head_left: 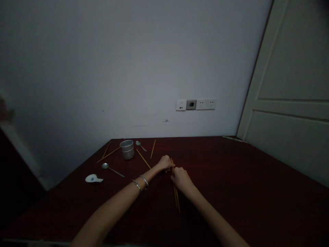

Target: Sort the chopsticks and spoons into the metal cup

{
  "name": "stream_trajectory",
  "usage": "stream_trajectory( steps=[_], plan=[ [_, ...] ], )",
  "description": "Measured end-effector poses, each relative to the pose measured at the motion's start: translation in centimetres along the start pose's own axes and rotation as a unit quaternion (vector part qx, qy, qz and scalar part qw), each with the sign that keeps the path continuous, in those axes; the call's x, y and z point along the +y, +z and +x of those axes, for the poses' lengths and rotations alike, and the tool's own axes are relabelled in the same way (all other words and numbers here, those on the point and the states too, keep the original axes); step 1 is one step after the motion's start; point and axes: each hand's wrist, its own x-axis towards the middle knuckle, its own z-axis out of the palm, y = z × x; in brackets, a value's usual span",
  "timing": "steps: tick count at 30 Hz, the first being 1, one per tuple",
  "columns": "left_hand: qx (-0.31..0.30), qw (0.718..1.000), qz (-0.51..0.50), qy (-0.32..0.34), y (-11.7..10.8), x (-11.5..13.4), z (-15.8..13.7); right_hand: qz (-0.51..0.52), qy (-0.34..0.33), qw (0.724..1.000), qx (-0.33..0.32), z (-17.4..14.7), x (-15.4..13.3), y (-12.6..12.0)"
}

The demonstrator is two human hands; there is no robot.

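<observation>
And the right hand [182, 179] is closed around a bundle of chopsticks [177, 199], low over the middle of the desk [231, 192], lower ends poking out toward the wearer! The left hand [166, 163] is right there at the upper ends, fingers curled; can't tell whether it's gripping. Over to the left, a metal cup [127, 151] stands upright, with a white spoon [92, 178] lying nearer the wearer.

Bundle of thin yellow-brown chopsticks [176, 198] is gripped by left hand [165, 163] and right hand [182, 179]; midsections are covered, near ends slightly splayed, pointed toward the desk's [236, 175] near edge.
</observation>
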Motion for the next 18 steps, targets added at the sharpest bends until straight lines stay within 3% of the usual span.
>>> stream_trajectory(
  steps=[5, 11, 14, 18],
  plan=[
    [-0.001, 0.999, 0.044, 0.010, 0.0, -0.3, 0.1, -0.003, -0.011, 1.000, -0.008, 0.2, 0.2, -0.2],
    [-0.007, 1.000, 0.022, -0.001, -0.6, -0.6, 0.3, 0.032, -0.021, 0.999, -0.028, 1.3, 0.8, -1.8],
    [-0.039, 0.998, -0.035, 0.025, -3.6, 0.0, -0.5, 0.024, -0.020, 0.999, -0.026, 2.8, 0.5, -3.0],
    [-0.116, 0.965, -0.201, 0.121, -11.9, 0.3, -3.2, 0.009, -0.051, 0.999, -0.015, 5.3, -0.8, -3.9]
  ],
)
